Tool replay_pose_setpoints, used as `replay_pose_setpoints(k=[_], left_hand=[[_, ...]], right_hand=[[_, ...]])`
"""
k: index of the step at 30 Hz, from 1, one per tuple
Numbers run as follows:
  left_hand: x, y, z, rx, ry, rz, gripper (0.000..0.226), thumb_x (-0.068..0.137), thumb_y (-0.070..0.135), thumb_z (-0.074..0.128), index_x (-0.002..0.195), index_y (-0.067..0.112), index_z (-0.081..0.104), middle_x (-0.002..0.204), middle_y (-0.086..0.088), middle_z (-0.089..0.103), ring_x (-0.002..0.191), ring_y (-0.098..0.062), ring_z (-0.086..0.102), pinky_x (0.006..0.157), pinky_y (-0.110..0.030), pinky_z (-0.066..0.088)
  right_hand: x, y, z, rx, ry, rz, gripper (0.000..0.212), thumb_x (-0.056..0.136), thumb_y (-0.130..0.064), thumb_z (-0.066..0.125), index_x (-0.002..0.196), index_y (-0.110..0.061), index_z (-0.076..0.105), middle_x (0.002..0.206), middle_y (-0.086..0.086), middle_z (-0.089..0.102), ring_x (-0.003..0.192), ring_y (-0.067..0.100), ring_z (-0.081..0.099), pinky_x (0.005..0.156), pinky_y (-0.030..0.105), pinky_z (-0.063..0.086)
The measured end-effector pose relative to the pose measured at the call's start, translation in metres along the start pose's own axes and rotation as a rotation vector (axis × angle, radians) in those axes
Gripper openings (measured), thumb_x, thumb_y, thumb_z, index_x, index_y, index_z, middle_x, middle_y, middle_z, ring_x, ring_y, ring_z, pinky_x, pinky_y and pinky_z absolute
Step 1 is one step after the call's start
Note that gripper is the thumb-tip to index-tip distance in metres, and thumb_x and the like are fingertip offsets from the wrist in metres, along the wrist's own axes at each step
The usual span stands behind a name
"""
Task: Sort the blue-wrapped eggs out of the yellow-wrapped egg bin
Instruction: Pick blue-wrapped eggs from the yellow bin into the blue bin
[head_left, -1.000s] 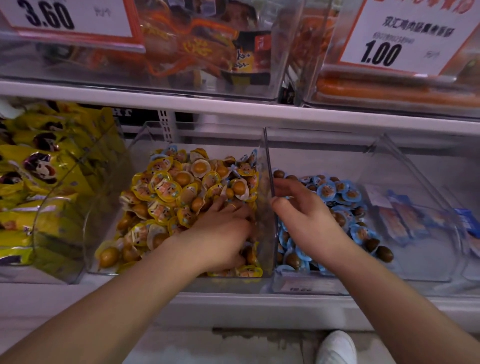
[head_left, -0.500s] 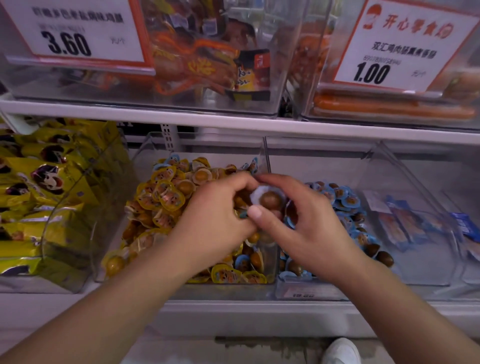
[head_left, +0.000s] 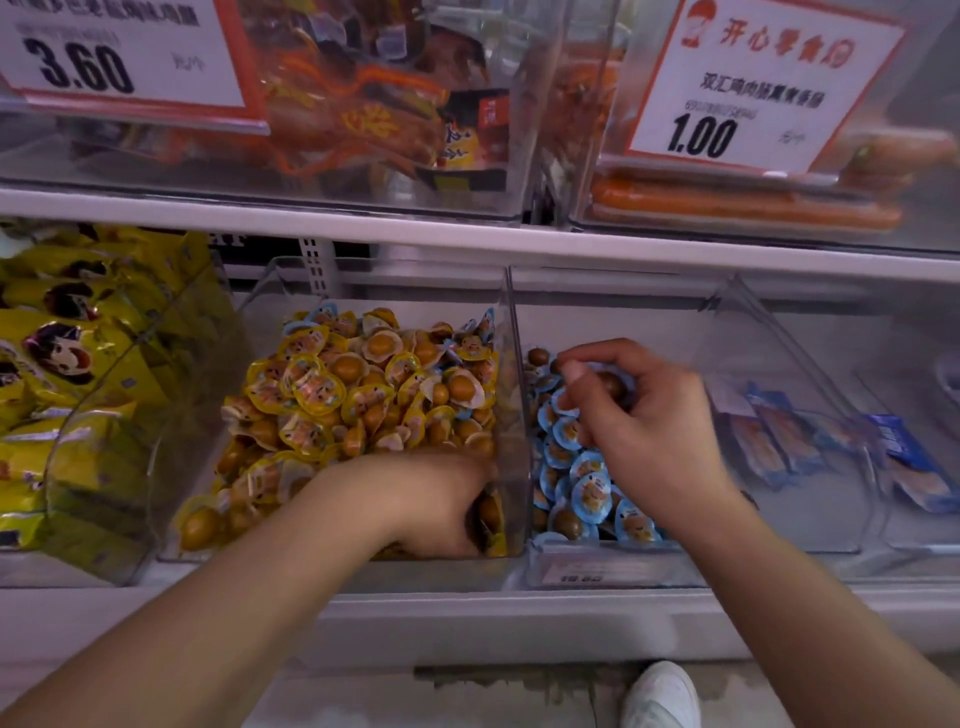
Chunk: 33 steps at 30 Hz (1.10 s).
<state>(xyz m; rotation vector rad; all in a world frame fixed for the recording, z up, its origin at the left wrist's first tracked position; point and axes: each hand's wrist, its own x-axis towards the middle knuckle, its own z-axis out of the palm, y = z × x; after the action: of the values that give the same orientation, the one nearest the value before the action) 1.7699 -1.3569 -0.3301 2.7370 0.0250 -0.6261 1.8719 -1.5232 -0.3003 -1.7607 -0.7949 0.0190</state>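
While my right hand (head_left: 641, 415) hangs over the blue-wrapped egg bin (head_left: 597, 566), its curled fingers pinch one blue-wrapped egg (head_left: 609, 385) above the heap. Left hand (head_left: 441, 501): sunk in the near right corner of the yellow-wrapped egg bin (head_left: 260, 291), against the clear divider (head_left: 511, 374); fingers buried and blurred, so I cannot tell their grip. Stray blue wrappers (head_left: 322, 315) lie along that bin's back edge. Left neighbour: yellow snack packets (head_left: 67, 364). Price cards above: 3.60 (head_left: 83, 67), 1.00 (head_left: 701, 137).

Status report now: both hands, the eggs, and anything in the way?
Left hand digging in yellow bin. Right hand holds egg over blue bin. Nothing blocking.
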Motion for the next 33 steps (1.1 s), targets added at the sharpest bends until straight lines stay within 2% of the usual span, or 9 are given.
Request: replay_pose_setpoints(k=[2, 4, 7, 13, 17, 21, 24, 29, 33], left_hand=[[0.009, -0.002, 0.000, 0.138, -0.019, -0.044, 0.068, 0.074, 0.051, 0.074, 0.135, 0.031, 0.049, 0.133, 0.003, 0.056, 0.119, -0.021, 0.054, 0.099, -0.037, 0.049], [0.013, -0.005, -0.001, 0.228, -0.033, -0.071, 0.079, 0.071, 0.055, 0.075, 0.139, 0.030, 0.046, 0.137, 0.003, 0.049, 0.122, -0.022, 0.048, 0.100, -0.039, 0.047], [0.016, -0.007, 0.000, 0.247, -0.033, -0.069, 0.085, 0.067, 0.055, 0.078, 0.141, 0.028, 0.044, 0.136, 0.002, 0.045, 0.119, -0.023, 0.046, 0.096, -0.040, 0.048], [0.021, -0.006, 0.004, 0.274, -0.022, -0.122, 0.093, 0.065, 0.051, 0.080, 0.145, 0.033, 0.035, 0.138, 0.002, 0.048, 0.116, -0.024, 0.055, 0.089, -0.037, 0.053], [0.021, -0.004, 0.012, 0.368, 0.109, -0.131, 0.072, 0.066, 0.052, 0.078, 0.128, 0.030, 0.050, 0.115, 0.003, 0.057, 0.102, -0.023, 0.059, 0.077, -0.038, 0.054], [0.017, -0.011, 0.014, 0.324, 0.291, -0.095, 0.056, 0.069, 0.056, 0.070, 0.117, 0.033, 0.053, 0.104, 0.009, 0.061, 0.096, -0.020, 0.062, 0.063, -0.031, 0.045], [0.020, -0.014, 0.012, 0.188, 0.369, -0.108, 0.038, 0.078, 0.050, 0.065, 0.111, 0.034, 0.055, 0.101, 0.009, 0.064, 0.095, -0.019, 0.062, 0.071, -0.034, 0.051], [0.025, -0.024, 0.000, -0.066, 0.325, -0.143, 0.019, 0.092, 0.025, 0.058, 0.108, 0.035, 0.064, 0.108, 0.008, 0.066, 0.104, -0.017, 0.061, 0.086, -0.038, 0.052], [0.024, -0.021, -0.001, 0.064, 0.103, -0.155, 0.035, 0.097, 0.043, 0.053, 0.131, 0.038, 0.056, 0.129, 0.004, 0.059, 0.116, -0.022, 0.056, 0.094, -0.039, 0.050]], right_hand=[[-0.002, 0.002, 0.003, -0.013, -0.019, -0.014, 0.010, 0.095, -0.024, 0.064, 0.094, -0.033, 0.070, 0.071, -0.005, 0.072, 0.054, 0.013, 0.065, 0.047, 0.032, 0.053], [-0.004, 0.004, 0.006, -0.035, -0.051, -0.022, 0.011, 0.095, -0.026, 0.063, 0.093, -0.036, 0.069, 0.070, 0.002, 0.071, 0.054, 0.023, 0.064, 0.047, 0.042, 0.052], [-0.006, 0.006, 0.007, -0.026, -0.095, -0.023, 0.012, 0.095, -0.027, 0.062, 0.094, -0.038, 0.068, 0.070, 0.010, 0.068, 0.057, 0.034, 0.063, 0.049, 0.051, 0.051], [0.000, 0.007, 0.005, -0.024, -0.092, -0.031, 0.011, 0.096, -0.025, 0.062, 0.097, -0.033, 0.068, 0.069, 0.007, 0.069, 0.055, 0.031, 0.061, 0.048, 0.049, 0.048], [0.000, 0.007, 0.006, -0.021, -0.095, -0.047, 0.012, 0.097, -0.023, 0.062, 0.096, -0.034, 0.067, 0.069, 0.009, 0.069, 0.054, 0.032, 0.061, 0.048, 0.050, 0.048], [-0.002, 0.007, 0.004, -0.046, -0.087, -0.055, 0.013, 0.096, -0.026, 0.062, 0.095, -0.038, 0.066, 0.068, 0.005, 0.069, 0.054, 0.030, 0.063, 0.048, 0.051, 0.049], [-0.001, 0.007, 0.001, -0.050, -0.072, -0.045, 0.010, 0.096, -0.027, 0.063, 0.096, -0.036, 0.067, 0.069, 0.001, 0.071, 0.054, 0.028, 0.064, 0.049, 0.050, 0.050], [-0.004, 0.010, 0.000, -0.061, -0.079, -0.040, 0.013, 0.096, -0.028, 0.063, 0.096, -0.041, 0.066, 0.070, 0.005, 0.070, 0.056, 0.030, 0.064, 0.052, 0.052, 0.050], [-0.001, 0.015, -0.001, -0.056, -0.069, -0.034, 0.013, 0.095, -0.025, 0.064, 0.097, -0.037, 0.068, 0.073, -0.010, 0.072, 0.056, 0.014, 0.067, 0.053, 0.039, 0.056]])
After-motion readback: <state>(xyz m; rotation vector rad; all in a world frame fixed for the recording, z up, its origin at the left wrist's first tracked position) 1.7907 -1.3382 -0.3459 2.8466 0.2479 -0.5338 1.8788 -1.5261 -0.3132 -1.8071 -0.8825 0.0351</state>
